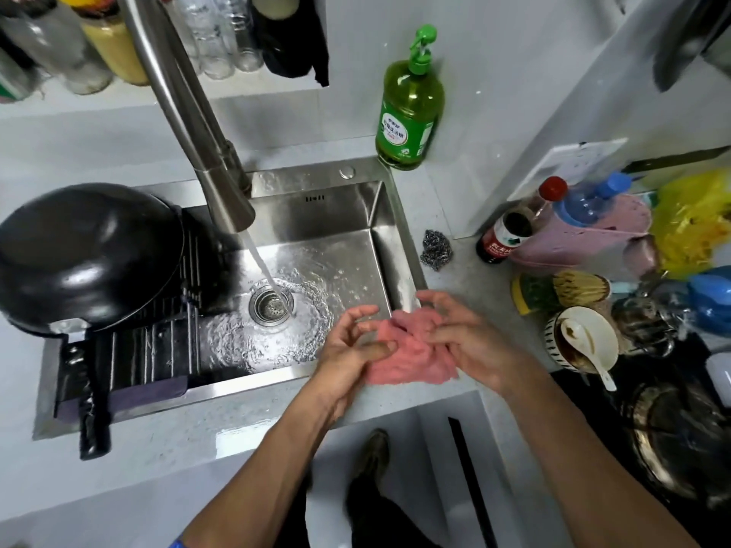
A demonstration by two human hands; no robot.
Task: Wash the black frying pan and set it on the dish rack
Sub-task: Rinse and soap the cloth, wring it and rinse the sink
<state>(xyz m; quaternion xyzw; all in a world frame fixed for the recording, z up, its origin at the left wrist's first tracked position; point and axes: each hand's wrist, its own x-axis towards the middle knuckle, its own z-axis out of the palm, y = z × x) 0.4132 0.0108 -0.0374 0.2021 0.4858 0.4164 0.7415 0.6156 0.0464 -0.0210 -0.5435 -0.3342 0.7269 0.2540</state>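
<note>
The black frying pan (87,255) lies upside down on the dark roll-up dish rack (158,350) over the left part of the steel sink (336,215), its handle (93,409) pointing toward me. A pink cloth (403,354) rests on the sink's front right corner. My left hand (348,350) pinches its left edge, and my right hand (463,334) grips its right side with fingers spread. Water runs from the faucet (197,132) into the drain (273,306).
A green dish soap bottle (409,104) stands behind the sink. A steel scourer (436,249) lies on the counter to the right. Bottles, a dirty bowl with a spoon (581,342) and a yellow bag crowd the right counter. Jars line the back shelf.
</note>
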